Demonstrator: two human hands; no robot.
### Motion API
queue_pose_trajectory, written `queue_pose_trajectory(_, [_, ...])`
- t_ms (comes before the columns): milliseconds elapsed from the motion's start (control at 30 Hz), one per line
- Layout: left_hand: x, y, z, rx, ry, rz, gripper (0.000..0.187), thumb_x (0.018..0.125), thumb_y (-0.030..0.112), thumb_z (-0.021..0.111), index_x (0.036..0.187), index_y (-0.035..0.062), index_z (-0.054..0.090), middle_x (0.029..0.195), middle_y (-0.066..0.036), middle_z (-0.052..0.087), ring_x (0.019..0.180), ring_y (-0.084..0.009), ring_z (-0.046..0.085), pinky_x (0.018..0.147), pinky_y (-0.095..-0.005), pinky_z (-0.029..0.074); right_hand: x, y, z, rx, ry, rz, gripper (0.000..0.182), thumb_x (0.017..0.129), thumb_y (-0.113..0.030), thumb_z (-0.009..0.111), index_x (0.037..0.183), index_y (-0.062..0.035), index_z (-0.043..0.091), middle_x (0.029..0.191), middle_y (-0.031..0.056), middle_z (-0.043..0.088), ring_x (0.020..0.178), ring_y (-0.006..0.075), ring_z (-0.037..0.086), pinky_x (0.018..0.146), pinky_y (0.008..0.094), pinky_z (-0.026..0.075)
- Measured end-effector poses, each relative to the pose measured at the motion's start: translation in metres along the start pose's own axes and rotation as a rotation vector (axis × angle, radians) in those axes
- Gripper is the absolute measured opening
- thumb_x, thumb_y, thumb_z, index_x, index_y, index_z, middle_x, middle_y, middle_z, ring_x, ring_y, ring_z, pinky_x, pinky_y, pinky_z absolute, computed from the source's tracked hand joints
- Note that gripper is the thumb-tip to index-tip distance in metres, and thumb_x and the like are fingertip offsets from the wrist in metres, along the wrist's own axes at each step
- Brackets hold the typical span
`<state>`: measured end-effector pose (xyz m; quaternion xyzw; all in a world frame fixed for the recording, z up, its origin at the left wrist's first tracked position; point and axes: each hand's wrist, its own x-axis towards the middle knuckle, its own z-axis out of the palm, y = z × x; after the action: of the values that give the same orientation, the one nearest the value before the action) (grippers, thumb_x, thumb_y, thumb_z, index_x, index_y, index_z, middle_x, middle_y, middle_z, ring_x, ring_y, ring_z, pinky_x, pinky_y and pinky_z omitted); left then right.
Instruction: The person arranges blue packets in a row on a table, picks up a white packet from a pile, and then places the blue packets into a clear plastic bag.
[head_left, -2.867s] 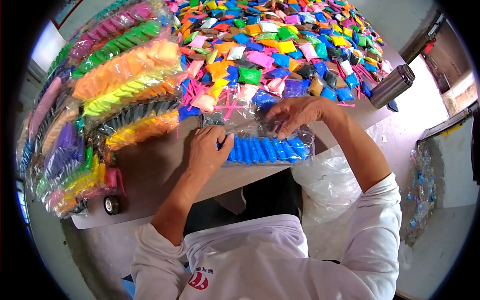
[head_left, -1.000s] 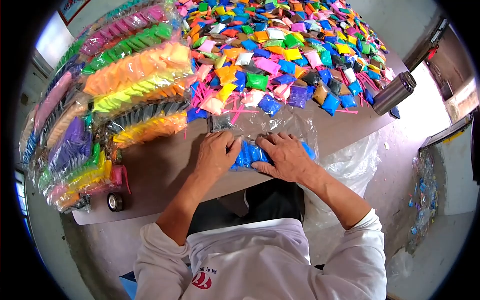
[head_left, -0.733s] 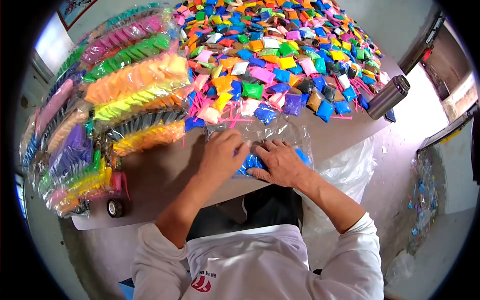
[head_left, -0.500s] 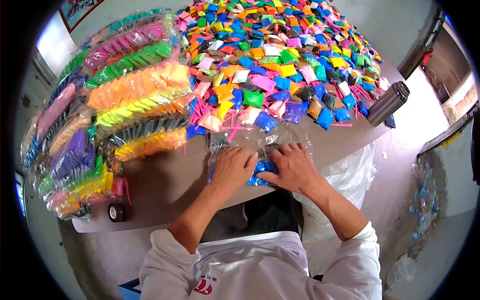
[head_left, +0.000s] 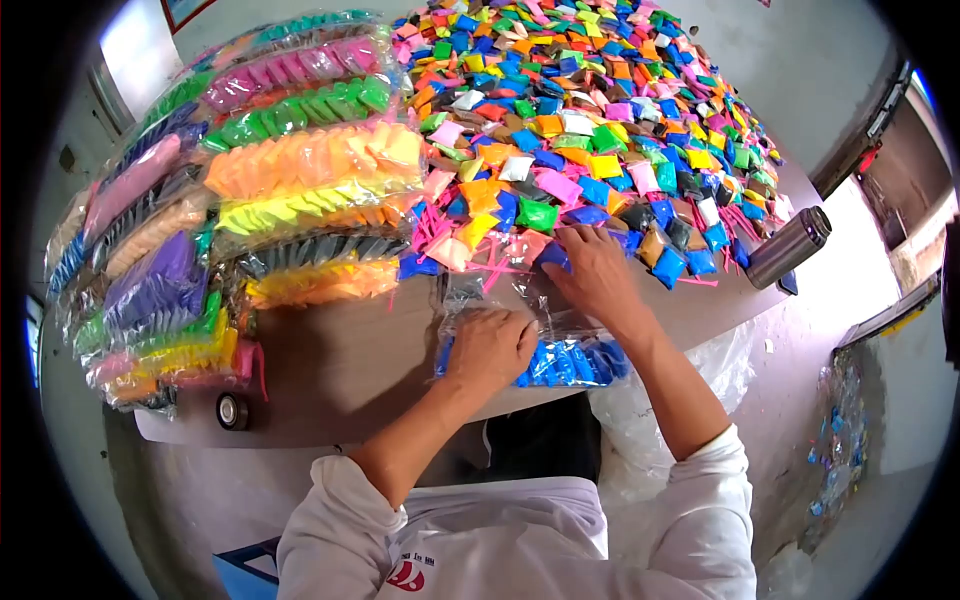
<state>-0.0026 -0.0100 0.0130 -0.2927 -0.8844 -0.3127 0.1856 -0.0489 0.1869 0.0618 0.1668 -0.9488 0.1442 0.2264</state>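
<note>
A clear plastic bag (head_left: 575, 345) holding a row of shiny blue packets (head_left: 570, 365) lies near the table's front edge. My left hand (head_left: 490, 345) rests on its left part, fingers curled and pressed on the plastic. Further up, my right hand (head_left: 592, 268) is stretched over the bag's far side, at the near edge of the heap of small coloured packets (head_left: 600, 110). Beside its thumb lies a dark blue packet (head_left: 554, 257). The right fingertips are on the packets, and what lies beneath the palm is hidden.
Clear bags of sorted coloured packets (head_left: 310, 160) are stacked on the left of the table (head_left: 340, 370). A roll of tape (head_left: 231, 410) sits at the front left edge. A metal flask (head_left: 790, 247) lies tilted at the right edge. Clear plastic (head_left: 650, 420) hangs below the table.
My right hand has left the blue packets and moved forward to the heap, uncovering the row in the bag. My left hand stays on the bag. The whole view has shifted slightly.
</note>
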Motion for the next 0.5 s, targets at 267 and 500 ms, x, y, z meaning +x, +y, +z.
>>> queue_pose_trajectory(267, [-0.002, 0.004, -0.008, 0.059, -0.145, -0.029, 0.033, 0.091, 0.032, 0.065, 0.078, 0.0019, 0.066, 0.077, -0.018, 0.068, 0.077, -0.0374, 0.066, 0.077, -0.0476, 0.052, 0.026, 0.036, 0.027, 0.067, -0.3, 0.042, 0.028, 0.081, -0.027, 0.076, 0.096, -0.0048, 0.072, 0.092, 0.018, 0.072, 0.087, 0.0354, 0.068, 0.079, 0.0459, 0.053])
queue_pose_trajectory(500, [-0.002, 0.008, -0.008, 0.005, -0.139, -0.042, 0.031, 0.09, 0.03, 0.065, 0.075, 0.0026, 0.061, 0.076, -0.02, 0.065, 0.077, -0.0406, 0.065, 0.077, -0.0502, 0.05, 0.012, -0.006, -0.045, 0.164, -0.293, 0.035, 0.018, 0.086, -0.021, 0.071, 0.089, -0.0042, 0.069, 0.078, 0.0135, 0.07, 0.076, 0.0344, 0.067, 0.069, 0.0433, 0.052])
